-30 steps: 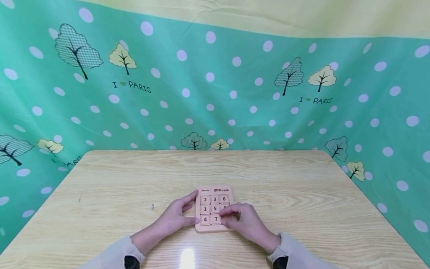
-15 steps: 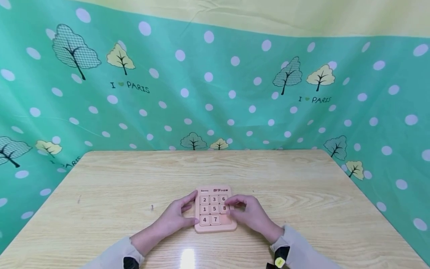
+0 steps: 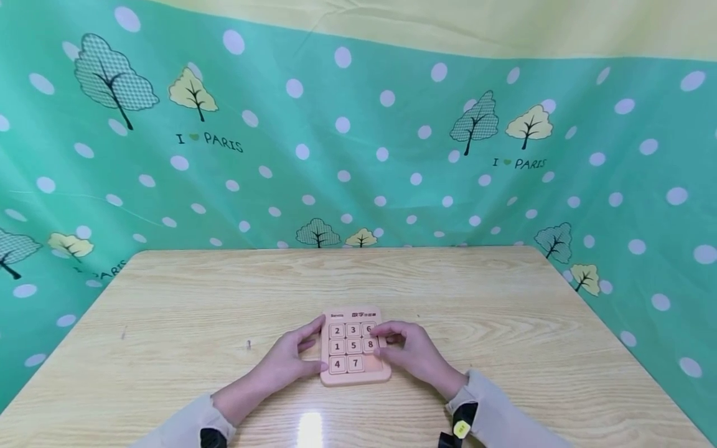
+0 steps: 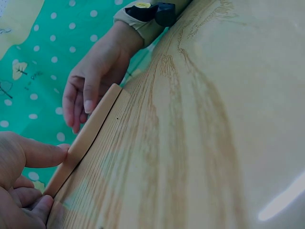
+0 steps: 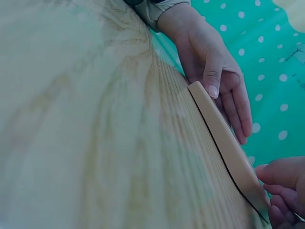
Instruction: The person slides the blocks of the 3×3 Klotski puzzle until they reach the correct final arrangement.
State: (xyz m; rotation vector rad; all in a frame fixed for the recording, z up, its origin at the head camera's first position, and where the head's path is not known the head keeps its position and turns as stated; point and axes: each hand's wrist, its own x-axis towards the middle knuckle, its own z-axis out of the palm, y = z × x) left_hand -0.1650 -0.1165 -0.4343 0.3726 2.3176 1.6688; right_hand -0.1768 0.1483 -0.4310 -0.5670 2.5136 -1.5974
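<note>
A pink number sliding puzzle [image 3: 355,379] lies flat on the table, its tiles reading 2 3 6, 1 5 8, 4 7 from the top row down. The bottom right slot [image 3: 373,364] holds no tile. My left hand [image 3: 285,359] holds the frame's left side, thumb near the lower corner and forefinger at the upper one. Over the right side is my right hand [image 3: 413,352], its forefinger at the 6 tile [image 3: 366,328] and its thumb by the lower corner of the 8 tile [image 3: 369,343]. Both wrist views show only the puzzle's edge [image 4: 90,126], hiding its tiles.
The wooden table [image 3: 224,298] stretches out around the puzzle. A green dotted cloth [image 3: 269,149] with printed trees hangs behind it and at both sides. Light glares off the table's near part [image 3: 310,429].
My right hand has moved up from the lower right of the puzzle, uncovering the 8 tile and the vacant slot. The left hand keeps its place. The head view has shifted slightly.
</note>
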